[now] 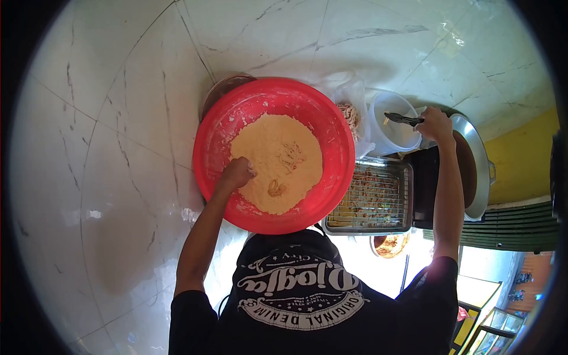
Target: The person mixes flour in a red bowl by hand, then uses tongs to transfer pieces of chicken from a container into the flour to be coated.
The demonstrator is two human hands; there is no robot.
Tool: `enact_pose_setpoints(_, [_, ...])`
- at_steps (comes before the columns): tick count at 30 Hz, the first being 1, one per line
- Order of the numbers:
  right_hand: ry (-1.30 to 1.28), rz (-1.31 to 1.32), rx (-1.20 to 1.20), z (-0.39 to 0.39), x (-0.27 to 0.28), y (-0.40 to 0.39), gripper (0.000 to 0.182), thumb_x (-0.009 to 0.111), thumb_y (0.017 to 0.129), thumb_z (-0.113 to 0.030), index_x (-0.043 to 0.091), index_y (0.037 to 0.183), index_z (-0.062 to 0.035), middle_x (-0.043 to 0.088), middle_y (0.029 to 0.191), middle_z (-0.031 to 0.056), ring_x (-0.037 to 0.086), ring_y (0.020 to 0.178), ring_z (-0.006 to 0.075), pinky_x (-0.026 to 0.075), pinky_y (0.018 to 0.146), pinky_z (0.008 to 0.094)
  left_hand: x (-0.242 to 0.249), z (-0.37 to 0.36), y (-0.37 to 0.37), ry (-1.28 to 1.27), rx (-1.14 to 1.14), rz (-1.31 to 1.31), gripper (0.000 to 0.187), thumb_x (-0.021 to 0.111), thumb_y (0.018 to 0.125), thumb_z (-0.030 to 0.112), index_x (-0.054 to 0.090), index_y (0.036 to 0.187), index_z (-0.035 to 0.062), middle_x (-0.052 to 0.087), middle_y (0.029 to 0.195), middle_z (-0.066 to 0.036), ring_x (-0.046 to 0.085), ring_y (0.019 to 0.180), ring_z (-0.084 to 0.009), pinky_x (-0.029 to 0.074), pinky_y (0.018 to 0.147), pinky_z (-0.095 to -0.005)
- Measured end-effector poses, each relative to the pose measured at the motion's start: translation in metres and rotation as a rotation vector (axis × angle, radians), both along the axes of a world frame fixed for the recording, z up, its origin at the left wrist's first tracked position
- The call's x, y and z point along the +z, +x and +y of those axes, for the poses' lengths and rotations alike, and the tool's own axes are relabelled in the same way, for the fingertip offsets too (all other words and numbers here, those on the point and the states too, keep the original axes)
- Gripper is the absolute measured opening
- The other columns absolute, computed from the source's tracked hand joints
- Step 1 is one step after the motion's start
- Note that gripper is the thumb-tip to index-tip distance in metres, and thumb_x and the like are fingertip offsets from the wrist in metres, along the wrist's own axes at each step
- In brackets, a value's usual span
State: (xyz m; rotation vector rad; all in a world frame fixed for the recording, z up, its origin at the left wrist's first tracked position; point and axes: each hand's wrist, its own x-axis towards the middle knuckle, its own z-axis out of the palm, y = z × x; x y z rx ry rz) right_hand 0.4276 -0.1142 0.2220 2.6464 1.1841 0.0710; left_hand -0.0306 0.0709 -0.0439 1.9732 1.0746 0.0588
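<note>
A large red basin (213, 171) holds pale yellow flour (260, 136), with some coated pieces (291, 155) lying in it right of the middle and another coated piece (276, 189) lower down. My left hand (238, 173) is at the left part of the flour, its fingers curled down; whatever they hold is too small to name. Over a whitish plastic tub (395, 129) at the right, my right hand (435, 125) is closed on black tongs (403, 119). A small pale piece (386, 120) shows at the tongs' tip.
Beside the basin lies a clear bag (350, 118) with pale strips. Below the tub stands a metal tray with a wire rack (373, 198). A large metal pan (476, 168) is at the far right. Marbled tiles (118, 148) surround the basin.
</note>
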Motion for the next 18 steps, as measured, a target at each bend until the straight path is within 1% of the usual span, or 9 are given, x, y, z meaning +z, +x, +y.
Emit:
enact_pose_setpoints(2, [-0.046, 0.015, 0.011, 0.002, 0.002, 0.001, 0.040, 0.078, 0.063, -0.028, 0.071, 0.099, -0.0122, 0.067, 0.107, 0.0120, 0.064, 0.101, 0.0320, 0.051, 0.085, 0.0418, 0.011, -0.005, 0.001, 0.179, -0.057, 0.219, 0.029, 0.071, 0.078, 0.021, 0.063, 0.098, 0.0023, 0.069, 0.093, -0.016, 0.066, 0.092, -0.0309, 0.051, 0.078, -0.0412])
enact_pose_setpoints(6, [-0.054, 0.022, -0.007, 0.005, 0.000, -0.002, 0.039, 0.078, 0.064, -0.028, 0.071, 0.098, -0.0116, 0.067, 0.106, 0.0125, 0.063, 0.102, 0.0327, 0.051, 0.085, 0.0423, 0.018, -0.013, -0.002, 0.279, -0.057, 0.271, 0.027, 0.067, 0.080, 0.019, 0.061, 0.101, 0.0028, 0.067, 0.100, -0.017, 0.064, 0.096, -0.0325, 0.050, 0.079, -0.0423])
enact_pose_setpoints(8, [0.014, -0.035, 0.062, 0.003, -0.007, 0.001, 0.037, 0.078, 0.064, -0.028, 0.071, 0.096, -0.0108, 0.068, 0.104, 0.0134, 0.064, 0.100, 0.0338, 0.052, 0.083, 0.0428, 0.014, -0.011, -0.001, 0.269, -0.068, 0.404, 0.023, 0.062, 0.082, 0.017, 0.061, 0.098, 0.0018, 0.065, 0.104, -0.019, 0.063, 0.098, -0.0343, 0.050, 0.080, -0.0431])
enact_pose_setpoints(11, [-0.046, 0.011, 0.052, 0.004, 0.001, -0.008, 0.036, 0.078, 0.065, -0.028, 0.071, 0.095, -0.0109, 0.068, 0.103, 0.0135, 0.064, 0.098, 0.0338, 0.052, 0.082, 0.0429, 0.009, -0.010, -0.007, 0.157, -0.060, 0.271, 0.024, 0.059, 0.082, 0.018, 0.061, 0.099, 0.0002, 0.065, 0.102, -0.022, 0.064, 0.096, -0.0353, 0.050, 0.079, -0.0428])
enact_pose_setpoints(12, [-0.044, 0.010, 0.052, 0.003, 0.000, -0.007, 0.036, 0.078, 0.065, -0.028, 0.071, 0.095, -0.0109, 0.068, 0.103, 0.0135, 0.064, 0.098, 0.0338, 0.052, 0.082, 0.0429, 0.013, -0.008, -0.006, 0.159, -0.060, 0.270, 0.024, 0.059, 0.082, 0.018, 0.061, 0.099, 0.0002, 0.065, 0.102, -0.022, 0.064, 0.096, -0.0353, 0.050, 0.079, -0.0428])
enact_pose_setpoints(14, [-0.029, -0.004, 0.038, 0.002, -0.001, -0.005, 0.036, 0.078, 0.065, -0.030, 0.072, 0.097, -0.0125, 0.068, 0.103, 0.0126, 0.064, 0.098, 0.0331, 0.052, 0.082, 0.0426, 0.017, -0.008, -0.006, 0.022, -0.016, 0.188, 0.024, 0.061, 0.080, 0.014, 0.059, 0.097, -0.0021, 0.064, 0.101, -0.023, 0.064, 0.093, -0.0363, 0.050, 0.080, -0.0416])
enact_pose_setpoints(15, [-0.033, 0.000, 0.038, 0.002, -0.002, -0.006, 0.036, 0.078, 0.065, -0.030, 0.072, 0.097, -0.0125, 0.068, 0.103, 0.0126, 0.064, 0.098, 0.0331, 0.052, 0.082, 0.0426, 0.010, -0.008, -0.009, 0.018, -0.016, 0.192, 0.024, 0.061, 0.080, 0.014, 0.059, 0.097, -0.0021, 0.064, 0.101, -0.023, 0.064, 0.093, -0.0363, 0.050, 0.080, -0.0416])
enact_pose_setpoints(17, [-0.094, 0.056, -0.005, 0.006, 0.003, -0.006, 0.038, 0.078, 0.066, -0.030, 0.072, 0.099, -0.0126, 0.067, 0.106, 0.0123, 0.064, 0.100, 0.0324, 0.052, 0.083, 0.0426, -0.011, -0.001, -0.012, 0.060, -0.051, 0.015, 0.025, 0.060, 0.081, 0.008, 0.059, 0.104, -0.0027, 0.066, 0.094, -0.021, 0.066, 0.085, -0.0316, 0.052, 0.074, -0.0373])
enact_pose_setpoints(18, [-0.093, 0.055, -0.002, 0.006, 0.004, -0.007, 0.038, 0.078, 0.066, -0.030, 0.072, 0.099, -0.0126, 0.067, 0.106, 0.0123, 0.064, 0.100, 0.0324, 0.052, 0.083, 0.0426, -0.008, -0.003, -0.011, 0.060, -0.048, 0.015, 0.025, 0.060, 0.081, 0.008, 0.059, 0.104, -0.0027, 0.066, 0.094, -0.021, 0.066, 0.085, -0.0316, 0.052, 0.074, -0.0373])
